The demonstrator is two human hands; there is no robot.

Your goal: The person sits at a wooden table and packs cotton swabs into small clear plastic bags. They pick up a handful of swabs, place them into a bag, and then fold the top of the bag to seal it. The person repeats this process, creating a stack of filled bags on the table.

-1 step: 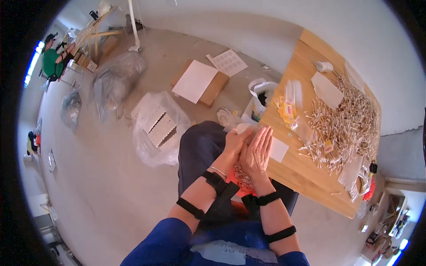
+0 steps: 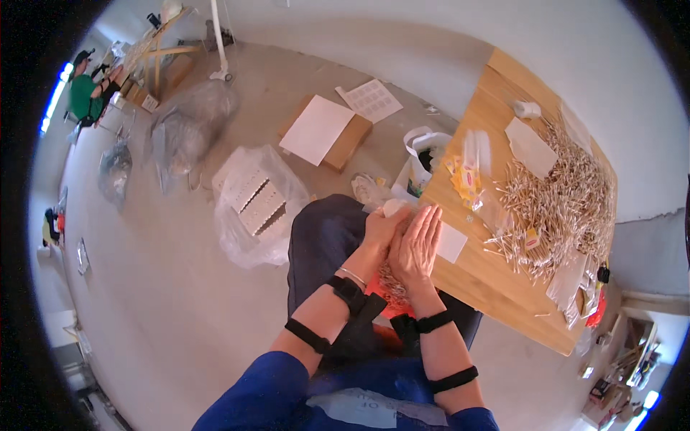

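My left hand (image 2: 382, 228) is closed around a pale translucent piece (image 2: 394, 207), perhaps a small container or bag; its lower part is hidden by my fingers. My right hand (image 2: 417, 246) lies against the left one with its fingers stretched out flat and together, palm turned toward the held piece. Below the hands, over my lap, a red bag or tray (image 2: 379, 286) bears a heap of loose cotton swabs (image 2: 392, 289). Right beside my right fingertips, a white card (image 2: 451, 243) rests at the edge of the wooden table (image 2: 496, 298).
A big pile of cotton swabs (image 2: 568, 194) covers the table's right part, with yellow packets (image 2: 467, 179) nearby. On the floor stand a white bucket (image 2: 420, 136), a cardboard box (image 2: 352, 142) and a clear bag with white boards (image 2: 251, 205). Far left, a person in green (image 2: 85, 95) sits.
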